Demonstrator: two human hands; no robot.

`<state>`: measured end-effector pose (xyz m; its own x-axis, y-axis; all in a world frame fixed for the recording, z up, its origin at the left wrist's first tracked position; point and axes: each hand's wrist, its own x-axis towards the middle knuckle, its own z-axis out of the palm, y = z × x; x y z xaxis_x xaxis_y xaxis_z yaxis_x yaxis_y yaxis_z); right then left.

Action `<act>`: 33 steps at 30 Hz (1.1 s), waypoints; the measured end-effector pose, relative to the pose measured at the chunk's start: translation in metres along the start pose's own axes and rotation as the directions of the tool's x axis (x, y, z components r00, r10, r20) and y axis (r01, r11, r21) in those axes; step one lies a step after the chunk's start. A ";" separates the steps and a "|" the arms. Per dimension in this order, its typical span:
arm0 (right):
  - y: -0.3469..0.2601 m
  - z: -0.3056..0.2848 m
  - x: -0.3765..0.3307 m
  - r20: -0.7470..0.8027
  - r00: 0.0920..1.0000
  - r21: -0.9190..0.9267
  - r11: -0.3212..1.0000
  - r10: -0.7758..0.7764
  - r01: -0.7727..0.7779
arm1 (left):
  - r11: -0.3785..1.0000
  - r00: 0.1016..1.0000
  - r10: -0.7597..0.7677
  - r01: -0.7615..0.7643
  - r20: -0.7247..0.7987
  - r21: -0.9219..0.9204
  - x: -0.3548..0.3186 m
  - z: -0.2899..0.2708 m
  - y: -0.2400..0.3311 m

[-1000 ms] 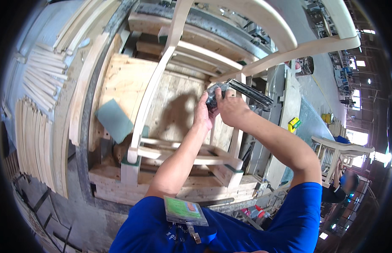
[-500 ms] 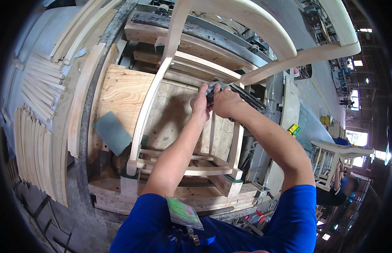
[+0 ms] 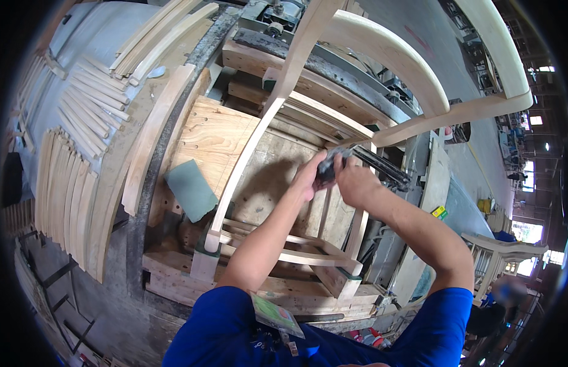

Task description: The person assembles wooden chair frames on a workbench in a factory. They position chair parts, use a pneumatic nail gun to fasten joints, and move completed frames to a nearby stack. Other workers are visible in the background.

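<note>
A pale wooden chair frame (image 3: 247, 156) lies on its side across the workbench, its curved back rails toward the far right. Over the seat opening, both hands are at a dark nail gun (image 3: 334, 160) with a long black magazine that points right. My left hand (image 3: 306, 177) wraps the near left end of its body. My right hand (image 3: 357, 185) grips it from the right, fingers curled over the top. Blur and fingers hide the tool's nose and trigger. The tool is close to the frame's far rail; contact between them cannot be made out.
Left of the frame are a green abrasive sheet (image 3: 191, 190) and a plywood board (image 3: 213, 137). Several curved wooden slats (image 3: 64, 196) and thin sticks (image 3: 91, 104) lie farther left. A small yellow-green box (image 3: 439, 212) is at right. Another person (image 3: 501, 300) stands beside a second chair (image 3: 501, 251).
The whole view has swung, so the bench and frame appear farther right and lower. Both hands stay on the nail gun, near the same part of the frame, with their fingers slightly shifted.
</note>
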<state>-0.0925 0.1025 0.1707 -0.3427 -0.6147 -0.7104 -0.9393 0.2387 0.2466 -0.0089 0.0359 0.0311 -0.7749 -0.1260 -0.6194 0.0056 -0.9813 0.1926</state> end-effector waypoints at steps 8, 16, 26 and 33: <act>-0.032 -0.024 0.012 -0.194 0.860 -0.577 0.764 -0.472 0.289 | 0.978 0.965 0.196 -0.206 -0.174 -0.044 0.010 -0.042 0.018; -0.029 -0.063 0.054 -0.160 0.887 -0.648 0.724 -0.434 0.237 | 0.922 0.918 0.334 -0.366 -0.213 -0.131 0.039 -0.030 0.067; -0.018 -0.065 0.057 -0.210 0.849 -0.588 0.756 -0.484 0.286 | 0.924 0.932 0.302 -0.338 -0.202 -0.177 0.044 -0.027 0.068; -0.018 -0.057 0.041 -0.334 0.802 -0.544 0.796 -0.496 0.266 | 0.916 0.909 0.358 -0.386 -0.216 -0.106 0.029 -0.037 0.069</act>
<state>-0.0902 0.0301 0.1749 0.1846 -0.8621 -0.4718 -0.8487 -0.3820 0.3659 -0.0079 -0.0412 -0.0015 -0.5657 -0.4970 -0.6580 0.3716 -0.8660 0.3346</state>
